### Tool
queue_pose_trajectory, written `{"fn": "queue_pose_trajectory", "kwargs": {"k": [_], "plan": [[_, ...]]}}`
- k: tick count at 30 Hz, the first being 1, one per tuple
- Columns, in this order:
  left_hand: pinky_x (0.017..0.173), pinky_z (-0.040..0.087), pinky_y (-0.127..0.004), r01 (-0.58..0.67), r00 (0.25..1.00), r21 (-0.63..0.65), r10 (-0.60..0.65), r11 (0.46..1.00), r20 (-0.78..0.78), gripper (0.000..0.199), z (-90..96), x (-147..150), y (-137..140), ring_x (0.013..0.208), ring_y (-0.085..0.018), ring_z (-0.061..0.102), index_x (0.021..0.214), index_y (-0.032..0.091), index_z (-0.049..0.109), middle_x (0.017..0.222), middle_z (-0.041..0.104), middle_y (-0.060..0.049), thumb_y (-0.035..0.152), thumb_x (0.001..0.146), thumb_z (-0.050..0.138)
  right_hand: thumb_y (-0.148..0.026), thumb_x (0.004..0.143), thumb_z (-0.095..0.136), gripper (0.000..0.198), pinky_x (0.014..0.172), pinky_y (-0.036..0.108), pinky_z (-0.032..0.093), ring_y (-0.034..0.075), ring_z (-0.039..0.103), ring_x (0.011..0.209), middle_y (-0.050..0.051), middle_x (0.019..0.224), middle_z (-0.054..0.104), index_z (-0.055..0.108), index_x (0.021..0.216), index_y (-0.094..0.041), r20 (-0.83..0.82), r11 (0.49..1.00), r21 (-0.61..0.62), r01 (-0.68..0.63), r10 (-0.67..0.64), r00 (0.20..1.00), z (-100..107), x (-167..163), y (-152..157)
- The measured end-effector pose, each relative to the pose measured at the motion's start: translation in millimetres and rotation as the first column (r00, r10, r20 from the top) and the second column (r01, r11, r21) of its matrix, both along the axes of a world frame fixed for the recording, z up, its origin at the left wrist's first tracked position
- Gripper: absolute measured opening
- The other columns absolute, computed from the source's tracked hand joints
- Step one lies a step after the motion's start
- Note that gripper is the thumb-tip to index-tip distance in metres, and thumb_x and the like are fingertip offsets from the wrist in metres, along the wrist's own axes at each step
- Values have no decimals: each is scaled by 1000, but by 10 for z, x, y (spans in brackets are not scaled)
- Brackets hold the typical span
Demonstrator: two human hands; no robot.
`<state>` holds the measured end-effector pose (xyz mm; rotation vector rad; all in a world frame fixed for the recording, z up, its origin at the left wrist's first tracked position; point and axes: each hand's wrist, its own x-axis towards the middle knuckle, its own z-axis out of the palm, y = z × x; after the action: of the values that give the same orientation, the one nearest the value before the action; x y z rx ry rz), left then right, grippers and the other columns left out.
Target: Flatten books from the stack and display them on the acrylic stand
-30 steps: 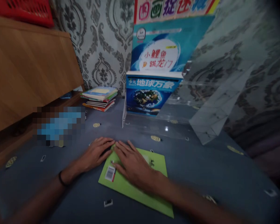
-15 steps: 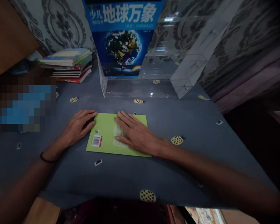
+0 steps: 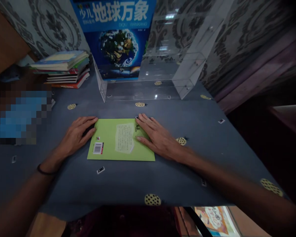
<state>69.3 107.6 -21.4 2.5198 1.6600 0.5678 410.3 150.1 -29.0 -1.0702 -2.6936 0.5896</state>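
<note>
A thin green book (image 3: 107, 131) lies flat on the table, its back cover up with a barcode at the lower left and a pale block of print in the middle. My left hand (image 3: 77, 135) rests at the book's left edge, fingertips touching its upper left corner, fingers extended. Across the book's right side lies my right hand (image 3: 160, 140), palm down with fingers stretched out. It hides the upper right corner and much of the right edge. Neither hand grasps anything.
Behind the book stands a clear acrylic stand (image 3: 187, 72) holding a blue book (image 3: 118, 46) with a globe on its cover. A stack of books (image 3: 64, 69) sits at the back left. The table (image 3: 123, 184) has a dark blue cloth with pineapple prints.
My right hand has slid right across the green book, from its middle to its right edge, uncovering the printed block. My left hand stays at the left edge. The view has shifted slightly.
</note>
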Motion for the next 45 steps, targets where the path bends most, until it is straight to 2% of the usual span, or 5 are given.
{"fn": "queue_pose_trajectory", "kwargs": {"k": [11, 16, 20, 38, 45], "plan": [[102, 50, -53, -23, 997, 18, 24, 1000, -80, 44, 71, 90, -29, 122, -32, 59, 135, 21, 58, 133, 63, -14, 45, 104, 38, -62, 105, 25, 70, 126, 56, 17, 26, 14, 157, 9, 169, 24, 20, 163, -23, -169, 998, -49, -38, 29, 985, -46, 241, -1], [109, 44, -53, 172, 980, 44, -167, 984, -112, 37, 126, 611, -140, 132, -31, 53, 134, 19, 55, 139, 59, -14, 37, 106, 39, -83, 88, 46, 105, 125, 62, 8, 34, 0, 157, 10, 172, 2, 2, 165, -25, -91, 991, -67, -118, 112, 990, -14, 335, -95], [117, 36, -57, 286, 952, -38, -288, 957, -102, 42, 49, 924, -141, 139, -32, 47, 142, 20, 50, 148, 53, -14, 38, 107, 36, -85, 86, 45, 110, 125, 62, 9, 35, -1, 157, 12, 172, -1, -3, 164, -24, -52, 994, -54, -92, 90, 995, -60, 311, -120], [122, 28, -56, 295, 948, -79, -302, 952, -102, 45, -34, 949, -118, 145, -31, 42, 149, 20, 46, 154, 49, -14, 35, 107, 34, -71, 100, 28, 84, 126, 58, 14, 31, 5, 158, 15, 171, 13, 13, 164, -19, 15, 998, 54, 33, -34, 999, -105, 245, -92], [121, 31, -56, 298, 947, 8, -295, 955, -124, 45, -50, 963, -139, 142, -30, 46, 148, 17, 47, 152, 52, -15, 31, 107, 36, -71, 101, 24, 83, 125, 57, 18, 32, 12, 157, 19, 168, 22, 23, 161, -14, 44, 979, 115, 167, -173, 984, -123, 180, 213]]}}
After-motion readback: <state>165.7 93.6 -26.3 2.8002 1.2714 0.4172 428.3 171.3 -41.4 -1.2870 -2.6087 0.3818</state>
